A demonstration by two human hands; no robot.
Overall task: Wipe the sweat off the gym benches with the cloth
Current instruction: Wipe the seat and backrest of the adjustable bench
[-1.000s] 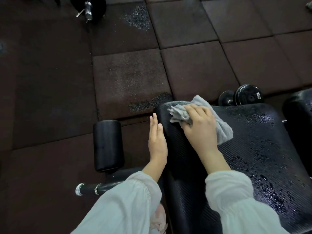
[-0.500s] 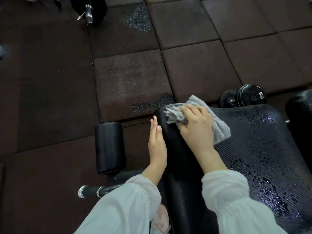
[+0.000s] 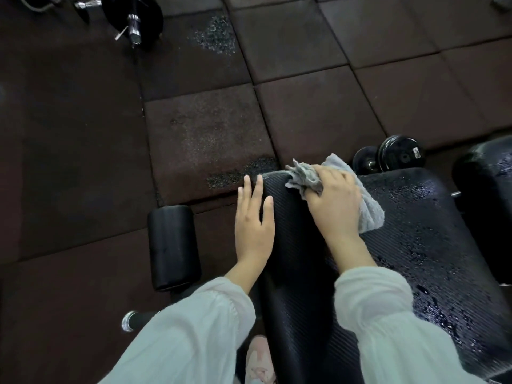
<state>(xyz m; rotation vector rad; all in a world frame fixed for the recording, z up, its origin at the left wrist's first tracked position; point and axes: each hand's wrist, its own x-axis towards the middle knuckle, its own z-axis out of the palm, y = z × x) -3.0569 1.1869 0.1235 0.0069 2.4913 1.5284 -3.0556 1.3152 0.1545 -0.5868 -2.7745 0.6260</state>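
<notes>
A black ribbed gym bench pad [image 3: 415, 245] fills the lower right, with water droplets beaded on its right half. My right hand [image 3: 335, 200] grips a crumpled grey cloth [image 3: 368, 214] and presses it on the pad near the far left corner. My left hand [image 3: 253, 223] lies flat with straight fingers against the pad's left edge. A second black pad [image 3: 487, 173] shows at the right edge, also wet.
A black foam roller [image 3: 173, 248] on a chrome bar [image 3: 130, 321] sticks out left of the bench. A dumbbell [image 3: 393, 157] lies on the floor beyond the bench. A barbell end with plate [image 3: 135, 20] lies far left. Dark rubber tiles [image 3: 304, 112] cover the floor.
My right hand has slid the cloth a little towards the far end of the pad. My left hand has turned from edge-on to flat against the pad's side.
</notes>
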